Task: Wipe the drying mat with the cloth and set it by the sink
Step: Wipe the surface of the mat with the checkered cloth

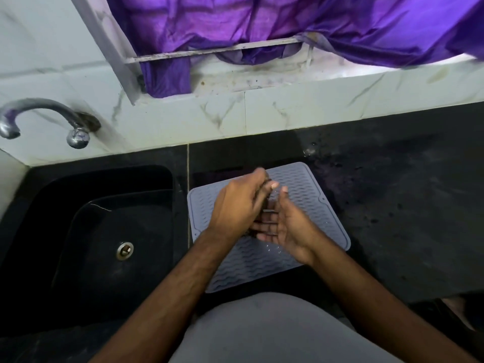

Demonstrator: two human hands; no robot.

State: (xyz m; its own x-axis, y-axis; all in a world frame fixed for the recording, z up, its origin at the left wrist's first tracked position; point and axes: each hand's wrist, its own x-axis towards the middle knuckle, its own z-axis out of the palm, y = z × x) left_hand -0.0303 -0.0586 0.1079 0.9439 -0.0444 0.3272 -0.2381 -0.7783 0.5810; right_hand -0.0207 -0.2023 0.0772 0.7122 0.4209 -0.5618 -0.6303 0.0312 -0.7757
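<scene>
A single head-worn camera looks steeply down, close over the dark surface (392,205), with the sink (110,231) at nine o'clock.

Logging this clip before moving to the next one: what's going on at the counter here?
A person stands at a dark counter with both hands together above a grey drying mat, which lies flat just right of the sink. The left hand and right hand seem to hold something small and dark between them; what it is cannot be told. No cloth is plainly visible.
</scene>
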